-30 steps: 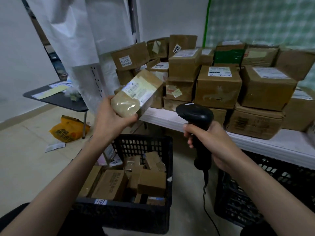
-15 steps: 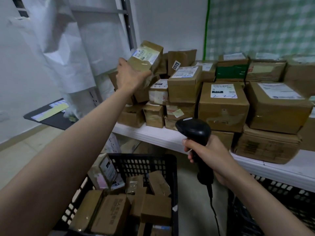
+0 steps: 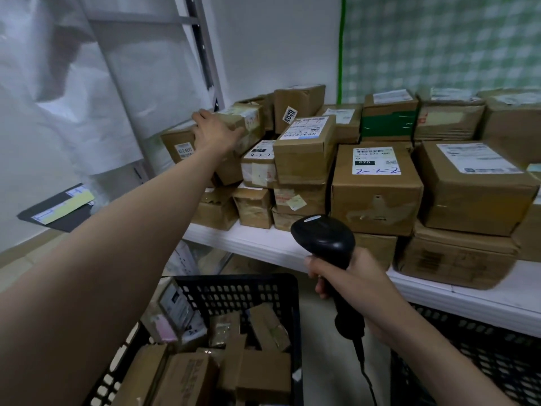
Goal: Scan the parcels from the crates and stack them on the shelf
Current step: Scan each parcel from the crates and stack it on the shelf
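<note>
Matt brown cardboard parcels (image 3: 376, 189); glossy black plastic scanner (image 3: 323, 240); perforated plastic crate (image 3: 243, 291).

Two bare forearms, sleeveless as far as the frame edges, the left hand (image 3: 215, 131) at upper centre-left and the right hand (image 3: 355, 284) at lower centre, no gloves or wristwear visible.
</note>
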